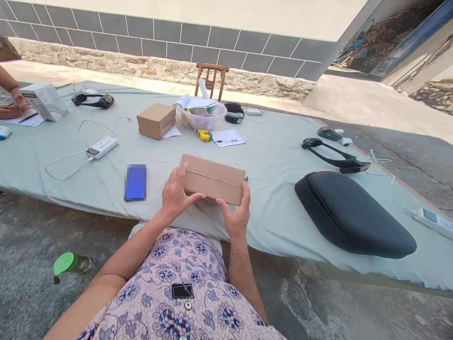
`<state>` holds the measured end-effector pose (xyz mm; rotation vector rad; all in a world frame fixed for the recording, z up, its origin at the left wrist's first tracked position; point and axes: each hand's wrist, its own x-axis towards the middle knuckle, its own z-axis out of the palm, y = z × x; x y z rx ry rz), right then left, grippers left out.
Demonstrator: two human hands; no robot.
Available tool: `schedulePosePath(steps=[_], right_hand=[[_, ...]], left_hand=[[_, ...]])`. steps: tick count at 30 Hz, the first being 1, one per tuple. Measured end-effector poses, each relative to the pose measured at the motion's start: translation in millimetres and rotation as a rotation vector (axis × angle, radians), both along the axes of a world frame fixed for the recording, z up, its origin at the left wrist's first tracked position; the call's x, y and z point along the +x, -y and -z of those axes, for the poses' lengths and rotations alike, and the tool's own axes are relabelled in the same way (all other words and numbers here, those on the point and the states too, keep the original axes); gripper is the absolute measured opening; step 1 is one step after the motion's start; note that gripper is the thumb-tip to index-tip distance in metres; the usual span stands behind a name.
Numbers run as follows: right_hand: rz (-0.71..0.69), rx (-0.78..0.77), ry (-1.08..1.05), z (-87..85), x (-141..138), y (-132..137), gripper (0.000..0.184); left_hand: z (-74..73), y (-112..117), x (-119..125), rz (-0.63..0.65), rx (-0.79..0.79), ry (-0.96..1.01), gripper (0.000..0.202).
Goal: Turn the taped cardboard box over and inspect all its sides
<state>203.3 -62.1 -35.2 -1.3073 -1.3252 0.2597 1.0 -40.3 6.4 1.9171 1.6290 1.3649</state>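
Close above the lap (pixel 184 283), at the near edge of the cloth-covered table (pixel 276 222), both hands hold a flat cardboard box (pixel 215 182). Its long axis runs left to right, the right end slightly nearer the person. The left hand (pixel 176 194) clasps the left end, fingers over the top, thumb on the front face. The right hand (pixel 236 215) grips the near right corner, fingers partly curled round it. Whether the box rests on the cloth or hangs just clear is hard to tell. A blue phone (pixel 135 182) lies to its left, a black padded case (pixel 354 215) to its right; farther back stand a smaller box (pixel 156 121) and a clear bowl (pixel 201 118).
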Motion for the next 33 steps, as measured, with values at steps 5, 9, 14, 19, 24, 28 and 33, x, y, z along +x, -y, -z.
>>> schedulePosePath(steps=[5, 9, 14, 19, 24, 28, 33], right_hand=[[-0.064, -0.025, -0.272, 4.4, 3, -3, 0.071], [-0.026, -0.016, -0.347, 7.4, 4, -8, 0.063], [-0.096, -0.030, -0.381, 16.5, 7, -15, 0.060], [-0.160, -0.212, -0.278, 36.2, 11, -23, 0.057], [-0.065, -0.322, -0.026, 51.8, 11, -27, 0.050], [-0.012, -0.321, 0.062, 55.0, 9, -29, 0.049], [-0.013, -0.316, 0.025, 47.9, 7, -25, 0.049]], left_hand=[[-6.5, -1, -11, -0.079, -0.121, 0.287, 0.079], [-6.9, -4, -15, -0.059, -0.186, 0.322, 0.050], [-1.4, -11, -21, 0.008, -0.191, 0.336, 0.048], [17.6, -25, -31, 0.062, -0.338, 0.313, 0.061], [37.4, -33, -36, 0.042, -0.427, 0.089, 0.056], [41.8, -35, -37, 0.029, -0.428, -0.019, 0.050], [37.2, -34, -37, 0.005, -0.418, -0.056, 0.048]])
